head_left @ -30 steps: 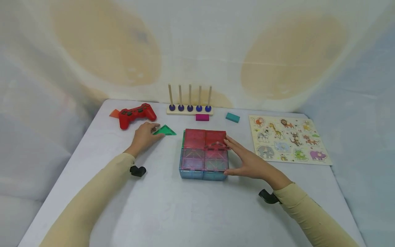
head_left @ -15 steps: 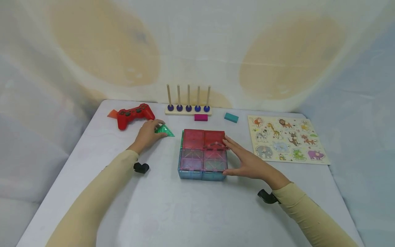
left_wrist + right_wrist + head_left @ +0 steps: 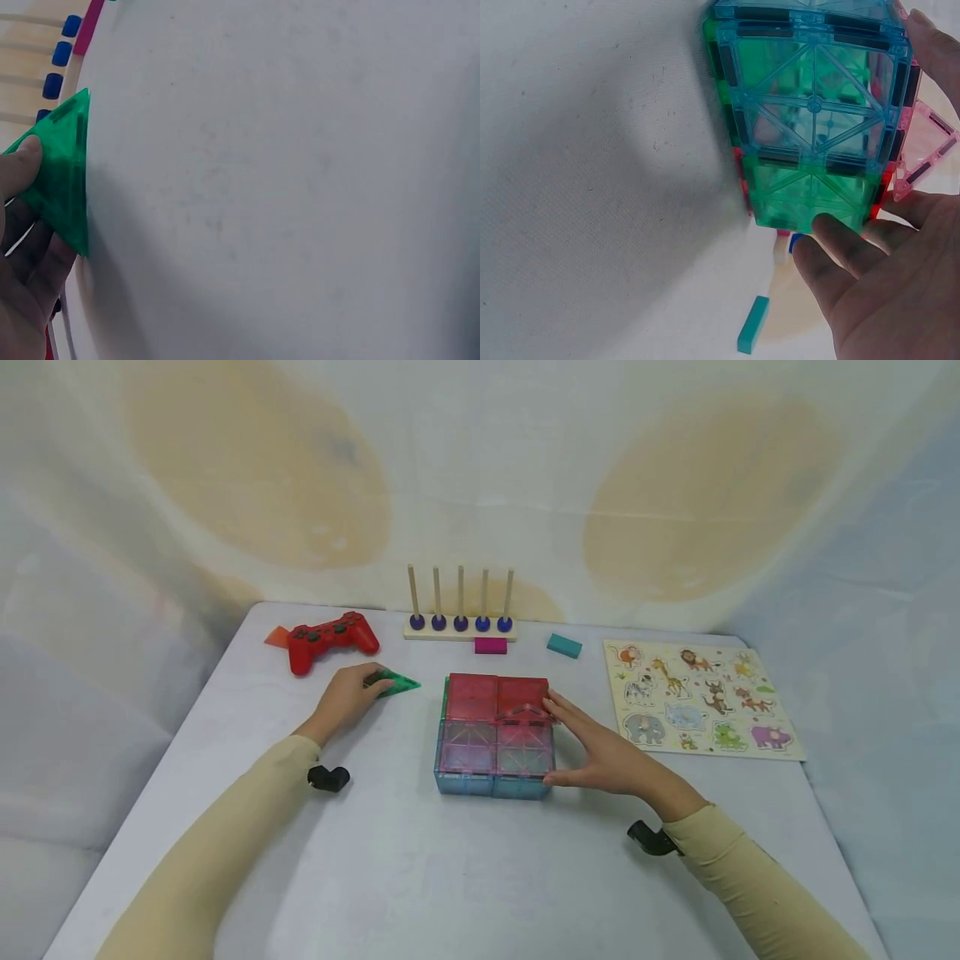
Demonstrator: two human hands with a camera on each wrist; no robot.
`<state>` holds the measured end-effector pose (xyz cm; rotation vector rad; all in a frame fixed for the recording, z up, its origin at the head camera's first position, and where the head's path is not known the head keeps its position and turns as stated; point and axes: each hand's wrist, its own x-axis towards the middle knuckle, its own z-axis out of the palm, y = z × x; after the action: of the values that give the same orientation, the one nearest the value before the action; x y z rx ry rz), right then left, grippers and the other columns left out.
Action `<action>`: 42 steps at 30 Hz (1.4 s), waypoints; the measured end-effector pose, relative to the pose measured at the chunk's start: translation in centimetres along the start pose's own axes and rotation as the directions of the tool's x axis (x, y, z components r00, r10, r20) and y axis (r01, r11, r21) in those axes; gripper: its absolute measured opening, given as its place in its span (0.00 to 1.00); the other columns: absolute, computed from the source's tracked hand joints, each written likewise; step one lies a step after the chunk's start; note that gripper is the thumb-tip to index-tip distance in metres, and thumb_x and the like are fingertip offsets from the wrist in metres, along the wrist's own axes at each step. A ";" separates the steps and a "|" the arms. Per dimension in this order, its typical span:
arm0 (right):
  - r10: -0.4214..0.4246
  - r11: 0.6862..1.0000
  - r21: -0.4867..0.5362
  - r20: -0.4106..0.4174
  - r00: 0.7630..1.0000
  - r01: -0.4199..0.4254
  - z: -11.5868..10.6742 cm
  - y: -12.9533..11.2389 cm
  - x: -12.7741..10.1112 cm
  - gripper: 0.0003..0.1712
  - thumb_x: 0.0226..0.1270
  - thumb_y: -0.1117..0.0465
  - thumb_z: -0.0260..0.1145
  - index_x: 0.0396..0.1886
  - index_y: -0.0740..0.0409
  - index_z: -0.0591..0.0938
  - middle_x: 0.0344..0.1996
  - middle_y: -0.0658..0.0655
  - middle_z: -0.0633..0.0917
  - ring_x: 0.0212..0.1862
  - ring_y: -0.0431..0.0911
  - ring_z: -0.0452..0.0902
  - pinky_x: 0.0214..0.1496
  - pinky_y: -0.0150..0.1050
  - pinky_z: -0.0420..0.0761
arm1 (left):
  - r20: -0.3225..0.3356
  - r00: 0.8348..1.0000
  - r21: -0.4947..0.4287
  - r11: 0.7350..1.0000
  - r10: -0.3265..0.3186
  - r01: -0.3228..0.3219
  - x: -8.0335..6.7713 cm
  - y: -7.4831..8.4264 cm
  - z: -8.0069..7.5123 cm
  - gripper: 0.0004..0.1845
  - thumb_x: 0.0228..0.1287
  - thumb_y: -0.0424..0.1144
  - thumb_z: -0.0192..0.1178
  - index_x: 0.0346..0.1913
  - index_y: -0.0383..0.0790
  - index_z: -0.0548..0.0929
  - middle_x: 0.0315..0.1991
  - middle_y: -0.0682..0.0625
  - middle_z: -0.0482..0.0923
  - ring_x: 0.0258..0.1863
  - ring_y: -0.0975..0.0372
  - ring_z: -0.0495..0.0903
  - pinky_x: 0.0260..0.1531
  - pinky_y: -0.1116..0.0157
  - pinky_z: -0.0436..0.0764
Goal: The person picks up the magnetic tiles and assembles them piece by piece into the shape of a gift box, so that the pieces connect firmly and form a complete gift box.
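White table (image 3: 450,877) carries a flat tile box (image 3: 495,735) at centre; right hand (image 3: 600,752), fingers straight, rests against its right side. Left hand (image 3: 345,697) pinches a green triangle tile (image 3: 396,683), lifted just left of the box, near the red controller (image 3: 332,637).

**Both arms out over the worktop, hands apart**

Seen from above: two arms in pale yellow sleeves, stretched forward and angled inward, a small black wrist mount under each cuff. Left hand (image 3: 347,695) out ahead and to the left, knuckles up, fingers curled, thumb (image 3: 22,161) and fingers pinching flat and low. Right hand (image 3: 600,750) nearer the middle, set on edge, palm facing left, fingers (image 3: 840,251) straight and close together, thumb low at the near side. Wrists level, forearms bare of any other gear.
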<state>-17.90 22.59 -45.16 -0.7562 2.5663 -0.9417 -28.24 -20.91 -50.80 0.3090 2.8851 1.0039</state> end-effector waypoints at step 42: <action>-0.003 1.000 0.013 -0.001 1.000 0.003 0.2 0.5 0.1 0.67 0.54 0.33 0.76 0.84 0.45 0.48 0.83 0.44 0.42 0.81 0.51 0.45 0.74 0.60 0.63 | -0.035 0.917 -0.296 0.872 0.398 -0.390 -3.0 12.7 2.8 0.09 0.69 0.41 0.67 0.51 0.52 0.87 0.41 0.59 0.88 0.38 0.68 0.86 0.39 0.65 0.85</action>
<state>-18.09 22.74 -45.59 -0.7571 2.5580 -0.9590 -22.84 -10.11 -45.08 0.9056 2.6414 1.4576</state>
